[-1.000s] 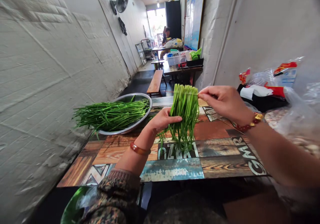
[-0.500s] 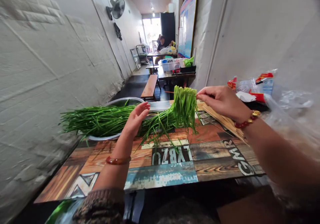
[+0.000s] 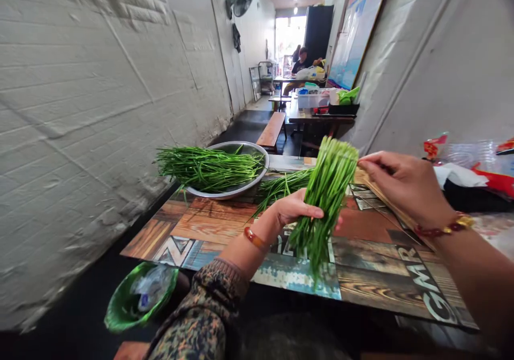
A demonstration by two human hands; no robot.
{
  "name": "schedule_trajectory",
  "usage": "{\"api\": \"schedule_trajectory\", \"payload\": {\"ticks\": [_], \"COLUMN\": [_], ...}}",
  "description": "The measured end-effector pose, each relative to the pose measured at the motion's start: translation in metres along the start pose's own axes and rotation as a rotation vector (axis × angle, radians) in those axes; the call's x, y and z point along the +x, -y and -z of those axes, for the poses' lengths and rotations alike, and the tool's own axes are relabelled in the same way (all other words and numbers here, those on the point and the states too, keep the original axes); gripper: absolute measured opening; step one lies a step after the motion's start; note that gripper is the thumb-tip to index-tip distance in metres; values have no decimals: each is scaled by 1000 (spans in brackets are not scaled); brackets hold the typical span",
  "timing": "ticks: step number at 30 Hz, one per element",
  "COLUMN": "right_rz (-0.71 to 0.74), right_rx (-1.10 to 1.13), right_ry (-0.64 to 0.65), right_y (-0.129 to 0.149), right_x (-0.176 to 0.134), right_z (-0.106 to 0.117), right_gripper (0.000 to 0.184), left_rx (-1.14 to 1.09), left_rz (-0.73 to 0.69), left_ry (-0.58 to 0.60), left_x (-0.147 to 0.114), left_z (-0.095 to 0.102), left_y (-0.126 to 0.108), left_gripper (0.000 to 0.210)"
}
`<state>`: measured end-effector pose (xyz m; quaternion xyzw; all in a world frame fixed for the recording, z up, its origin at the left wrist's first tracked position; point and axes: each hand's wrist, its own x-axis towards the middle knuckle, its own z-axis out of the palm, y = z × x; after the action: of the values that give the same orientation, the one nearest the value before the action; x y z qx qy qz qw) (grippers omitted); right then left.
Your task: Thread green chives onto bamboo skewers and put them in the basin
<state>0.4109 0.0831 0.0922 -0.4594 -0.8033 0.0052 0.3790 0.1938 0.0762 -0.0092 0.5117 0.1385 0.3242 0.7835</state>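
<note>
A bunch of green chives (image 3: 331,175) hangs upright over the table, pale cut ends on top and leaf tips drooping below. My left hand (image 3: 300,205) is closed around its middle. At the top right of the bunch, my right hand (image 3: 409,186) pinches the end of a thin skewer; most of that skewer is hidden among the stems. Loose chives (image 3: 283,184) lie on the table behind my left hand. More chives (image 3: 209,167) fill a metal bowl (image 3: 241,193) and stick out over its left side. Bamboo skewers (image 3: 379,193) lie beneath my right hand.
The patterned table (image 3: 373,253) has a white wall on its left. A bin with a green bag (image 3: 114,306) stands below the front left edge. Plastic packages (image 3: 469,159) sit at the right. Beyond are a bench (image 3: 272,129), another table and a seated person (image 3: 301,62).
My left hand has moved right from beside the bowl and closed around the hanging chives. My right hand keeps its pinch on the skewer. The view has swung left, bringing the bin into sight.
</note>
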Motion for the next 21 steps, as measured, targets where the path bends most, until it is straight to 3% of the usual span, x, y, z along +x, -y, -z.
{"api": "schedule_trajectory", "payload": {"ticks": [2, 4, 8, 11, 16, 21], "right_rz": [-177, -291, -377, -379, -475, -604], "right_rx": [58, 168, 453, 688, 895, 1048], "right_ry": [-84, -105, 81, 198, 389, 577], "right_y": [-6, -10, -3, 11, 25, 40], "right_x": [4, 5, -5, -16, -34, -64], "right_z": [4, 4, -11, -30, -70, -118], "right_gripper": [23, 25, 32, 38, 45, 48], "left_rx": [3, 43, 175, 267, 407, 542], "left_rz": [48, 35, -31, -5, 41, 134], "left_ry": [-14, -112, -413, -525, -615, -571], "left_x": [-15, -33, -78, -113, -156, -200], "left_z": [3, 9, 25, 34, 45, 59], "left_y": [3, 2, -5, -11, -16, -24], "left_gripper": [51, 48, 42, 42, 47, 45]}}
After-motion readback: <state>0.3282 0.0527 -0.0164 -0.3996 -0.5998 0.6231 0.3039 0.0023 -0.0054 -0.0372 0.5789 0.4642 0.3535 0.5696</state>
